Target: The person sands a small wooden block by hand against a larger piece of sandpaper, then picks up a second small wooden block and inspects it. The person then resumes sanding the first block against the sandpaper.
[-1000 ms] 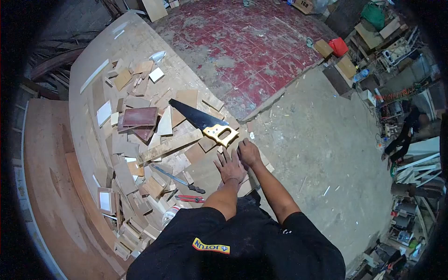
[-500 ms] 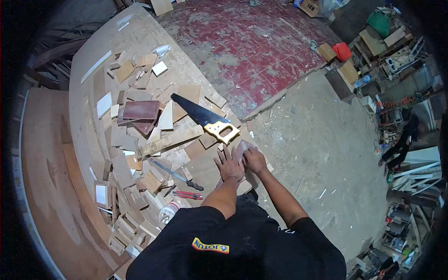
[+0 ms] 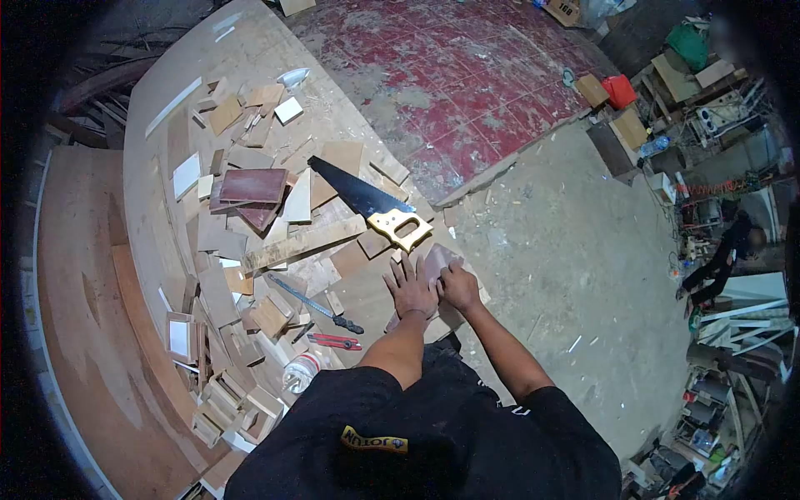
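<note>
A pinkish-brown flat piece [image 3: 437, 260] lies on the near edge of the worktable, under and between my hands. My left hand [image 3: 412, 292] presses flat near it with the fingers spread. Beside it, my right hand [image 3: 458, 288] is closed with its fingers curled down at the piece's right side; whatever is in its grip is hidden. Just beyond my fingers rests a handsaw [image 3: 379, 208], its light wooden handle toward me. Left of my forearm lie a dark-handled narrow blade tool [image 3: 312, 305] and a red utility knife [image 3: 335, 342].
The worktable [image 3: 179, 83] carries many wood offcuts, a long wooden strip [image 3: 304, 242] and stacked maroon boards [image 3: 252, 186]. A white tub [image 3: 301, 372] stands near my left side. Concrete floor [image 3: 550, 250] lies to the right, where another person [image 3: 733, 250] sits near timber scraps.
The view has shifted slightly. My right hand has turned a little over the flat piece, while my left hand stays spread in about the same place. The person at the right has leaned into view.
</note>
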`<state>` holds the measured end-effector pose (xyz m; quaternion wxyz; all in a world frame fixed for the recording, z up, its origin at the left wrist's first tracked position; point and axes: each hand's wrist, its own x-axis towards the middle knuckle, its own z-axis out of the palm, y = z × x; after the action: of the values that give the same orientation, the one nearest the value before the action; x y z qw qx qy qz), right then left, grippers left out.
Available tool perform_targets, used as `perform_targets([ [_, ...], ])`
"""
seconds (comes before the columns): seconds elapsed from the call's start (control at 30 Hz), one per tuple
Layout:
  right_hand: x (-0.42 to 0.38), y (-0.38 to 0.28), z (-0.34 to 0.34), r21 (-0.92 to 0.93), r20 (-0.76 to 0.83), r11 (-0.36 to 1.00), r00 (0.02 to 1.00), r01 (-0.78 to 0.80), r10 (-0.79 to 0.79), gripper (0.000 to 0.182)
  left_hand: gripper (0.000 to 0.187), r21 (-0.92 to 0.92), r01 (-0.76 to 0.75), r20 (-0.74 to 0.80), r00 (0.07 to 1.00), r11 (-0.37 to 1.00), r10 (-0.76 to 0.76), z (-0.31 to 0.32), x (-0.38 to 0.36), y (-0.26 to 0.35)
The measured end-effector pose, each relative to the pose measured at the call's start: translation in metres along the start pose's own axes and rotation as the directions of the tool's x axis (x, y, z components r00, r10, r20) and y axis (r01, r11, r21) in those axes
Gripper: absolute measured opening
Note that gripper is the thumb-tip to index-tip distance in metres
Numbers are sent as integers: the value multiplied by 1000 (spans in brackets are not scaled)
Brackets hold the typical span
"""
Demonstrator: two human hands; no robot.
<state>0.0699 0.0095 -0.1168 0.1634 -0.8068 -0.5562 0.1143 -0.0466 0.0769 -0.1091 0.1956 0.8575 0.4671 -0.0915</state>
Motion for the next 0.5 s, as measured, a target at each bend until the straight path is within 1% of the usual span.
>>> perform_targets([
  [0.03, 2, -1, -1, 4, 18, 1000, 1000, 13, -13, 18, 68, -1, 1, 1, 1000, 1000, -1, 3, -1, -1],
  [0.1, 15, 0, -4, 4, 33, 1000, 999, 30, -31, 18, 69, 7, -5, -45, 999, 1000, 6, 10, 2, -2],
  [0.17, 34, 0, -6, 56, -117, 997, 992, 44, -37, 18, 69, 6, 7, -25, 1000, 1000, -7, 0, 0, 2],
  [0.2, 43, 1, -5, 57, -171, 995, 983, 81, -70, 17, 70, 8, 17, -2, 1000, 1000, -17, -4, -1, 3],
  [0.23, 49, 5, 1, 59, -173, 995, 982, 82, -71, 17, 70, 10, 18, -4, 1000, 1000, -18, -4, -1, 3],
  [0.3, 56, 10, 10, 15, -140, 992, 982, 128, -125, 18, 70, 9, 16, 8, 1000, 1000, -16, -6, -1, 4],
  [0.43, 39, 8, 18, 61, -180, 996, 982, 66, -54, 16, 70, 22, 20, 25, 999, 1000, -21, -6, -2, 5],
  [0.5, 27, 8, 13, 69, -183, 991, 978, 118, -104, 17, 70, 48, 20, 9, 1000, 999, -20, -6, -1, 5],
])
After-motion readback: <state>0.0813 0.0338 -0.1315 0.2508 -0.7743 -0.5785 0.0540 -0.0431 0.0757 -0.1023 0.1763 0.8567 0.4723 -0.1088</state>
